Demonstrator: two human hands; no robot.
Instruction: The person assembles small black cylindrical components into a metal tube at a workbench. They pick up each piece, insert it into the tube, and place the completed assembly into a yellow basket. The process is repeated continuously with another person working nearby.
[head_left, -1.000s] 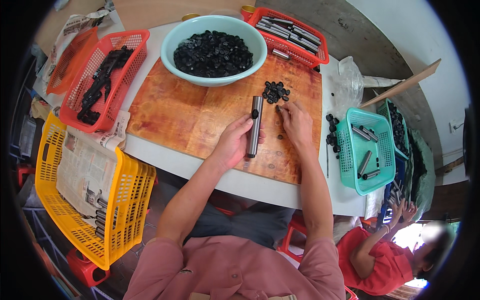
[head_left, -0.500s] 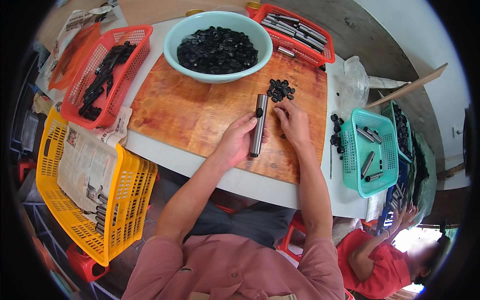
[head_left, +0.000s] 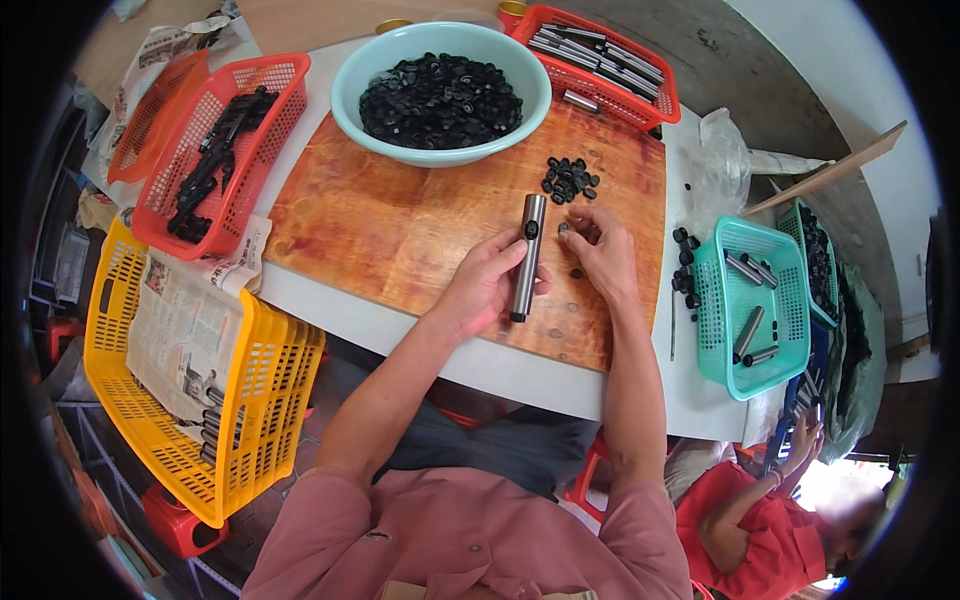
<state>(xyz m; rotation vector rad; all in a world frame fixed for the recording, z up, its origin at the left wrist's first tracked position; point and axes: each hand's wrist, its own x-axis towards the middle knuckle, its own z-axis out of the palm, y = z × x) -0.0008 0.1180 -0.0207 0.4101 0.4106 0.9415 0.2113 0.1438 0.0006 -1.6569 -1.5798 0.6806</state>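
Observation:
My left hand [head_left: 492,284] is wrapped round a silver metal tube [head_left: 533,262], held upright and slightly tilted over the wooden board. A black oval piece [head_left: 531,230] sits in the tube's side, and its lower end is black. Just right of the tube, my right hand [head_left: 606,258] pinches a small dark cap [head_left: 564,228] between thumb and fingertips. Beyond that hand, several black caps [head_left: 570,180] lie in a loose pile on the board. One more dark cap [head_left: 576,274] rests beside the right hand.
A pale blue basin [head_left: 345,110] full of black caps stands at the board's far edge. Red baskets [head_left: 300,95] are at left and far right, the latter holding tubes. A green basket [head_left: 708,330] stands right, a yellow crate [head_left: 255,400] left. A person in red [head_left: 750,520] works at lower right.
My right hand has drawn back slightly from the cap pile, and a cap now shows at its fingertips. My left hand still grips the tube; the whole view has shifted a little.

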